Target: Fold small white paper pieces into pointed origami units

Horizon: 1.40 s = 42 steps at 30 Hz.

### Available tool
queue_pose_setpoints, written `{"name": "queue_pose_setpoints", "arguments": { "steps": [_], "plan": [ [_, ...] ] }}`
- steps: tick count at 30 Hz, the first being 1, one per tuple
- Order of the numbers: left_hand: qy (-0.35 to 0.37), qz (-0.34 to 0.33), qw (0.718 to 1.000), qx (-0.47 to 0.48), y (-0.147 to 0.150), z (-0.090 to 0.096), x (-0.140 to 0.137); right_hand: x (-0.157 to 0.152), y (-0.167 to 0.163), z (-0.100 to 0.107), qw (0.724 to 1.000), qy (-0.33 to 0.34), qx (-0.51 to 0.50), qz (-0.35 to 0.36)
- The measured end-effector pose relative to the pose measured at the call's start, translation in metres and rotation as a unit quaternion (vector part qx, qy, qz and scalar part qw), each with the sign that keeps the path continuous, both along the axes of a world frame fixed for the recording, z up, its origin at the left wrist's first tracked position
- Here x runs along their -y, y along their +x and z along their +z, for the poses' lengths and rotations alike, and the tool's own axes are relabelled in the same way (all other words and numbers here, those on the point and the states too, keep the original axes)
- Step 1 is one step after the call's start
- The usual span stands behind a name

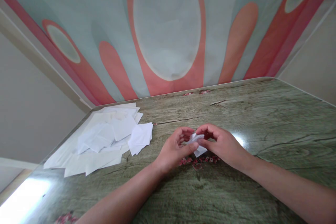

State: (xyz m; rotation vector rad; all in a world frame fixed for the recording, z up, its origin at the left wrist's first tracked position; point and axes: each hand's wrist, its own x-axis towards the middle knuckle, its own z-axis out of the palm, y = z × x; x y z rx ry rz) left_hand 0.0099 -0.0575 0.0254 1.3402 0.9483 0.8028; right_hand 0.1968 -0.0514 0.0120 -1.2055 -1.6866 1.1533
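Observation:
A small folded piece of white paper [200, 151] is held between both hands, just above the wood-patterned table. My left hand [175, 147] grips its left side, thumb in front and fingers curled behind. On the other side, my right hand [219, 144] pinches the paper's upper right part between thumb and fingers. The fingertips cover some of the folds, so its exact shape cannot be made out.
Left of my hands lies a small stack of white paper squares [141, 137]. Beyond it spreads a large loose pile of white sheets [105, 159]. The table [262, 119] meets a patterned panel [168, 24] at its far edge.

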Motion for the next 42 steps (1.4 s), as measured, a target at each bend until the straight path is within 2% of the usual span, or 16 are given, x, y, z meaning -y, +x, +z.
{"name": "queue_pose_setpoints", "arguments": {
  "steps": [4,10,15,20,26,31,36,42],
  "plan": [
    [0.024,0.016,0.999,-0.033,0.000,-0.004,0.001,-0.003,0.003,-0.004,1.000,-0.025,-0.010,0.000],
    [0.019,0.024,0.999,-0.019,0.002,-0.003,0.001,-0.006,0.005,-0.011,0.998,-0.043,-0.045,0.016],
    [-0.034,0.023,0.999,0.001,0.003,0.003,0.001,-0.002,0.003,-0.007,0.999,-0.025,-0.041,0.021],
    [-0.093,0.044,0.994,-0.031,0.001,0.000,-0.003,0.001,0.001,0.001,1.000,-0.003,-0.015,0.024],
    [-0.134,-0.009,0.990,-0.032,-0.006,0.010,-0.003,0.002,-0.001,0.006,1.000,0.004,0.016,0.009],
    [-0.125,-0.010,0.990,-0.057,-0.009,0.005,-0.005,0.005,-0.001,0.007,1.000,-0.009,0.008,0.028],
    [-0.085,0.000,0.992,-0.096,-0.007,0.003,-0.006,0.003,0.000,0.000,0.997,-0.054,-0.026,0.044],
    [-0.058,0.025,0.995,-0.072,-0.006,0.005,-0.007,-0.004,0.002,-0.005,0.990,-0.104,-0.072,0.063]
  ]
}}
